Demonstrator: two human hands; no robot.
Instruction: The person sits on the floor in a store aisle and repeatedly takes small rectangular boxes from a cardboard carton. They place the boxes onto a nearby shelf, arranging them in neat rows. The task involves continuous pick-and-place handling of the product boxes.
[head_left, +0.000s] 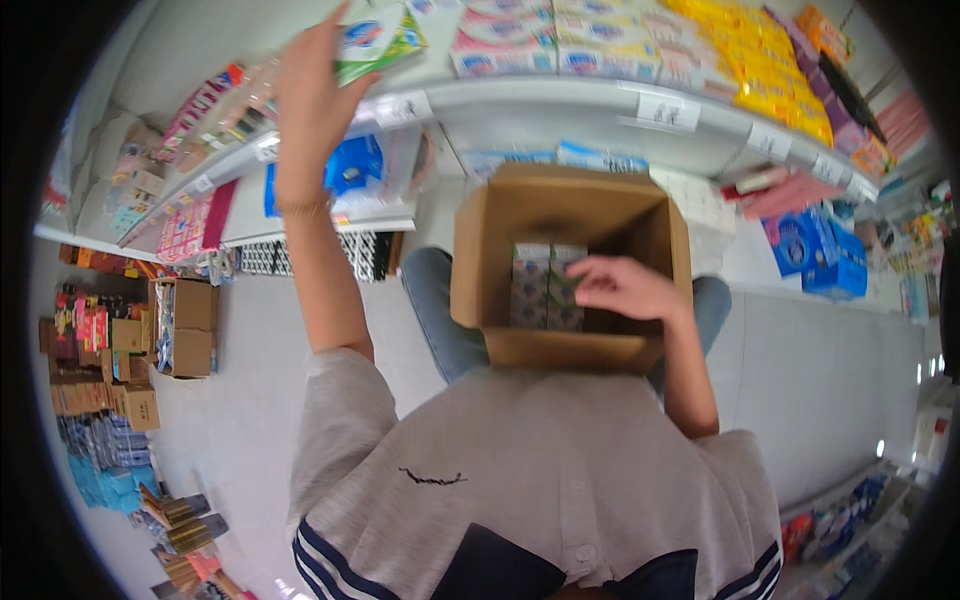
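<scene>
An open cardboard box (577, 352) stands between my knees, with small printed cartons (531, 289) in two rows at its left side. My right hand (626, 289) reaches into the box over the right row, fingers bent close to the cartons; whether it touches one is unclear. My left hand (319, 90) is raised at the upper shelf, thumb and fingers spread beside a green and white carton (382, 41). That carton lies on the shelf, and whether the hand touches it cannot be told.
Pink and yellow cartons (504, 37) and yellow packets (780, 67) line the upper shelf, whose front edge (525, 94) carries price tags. Blue packages (814, 251) lie on the lower shelf at right. A cardboard box (191, 330) and stacked goods stand on the floor at left.
</scene>
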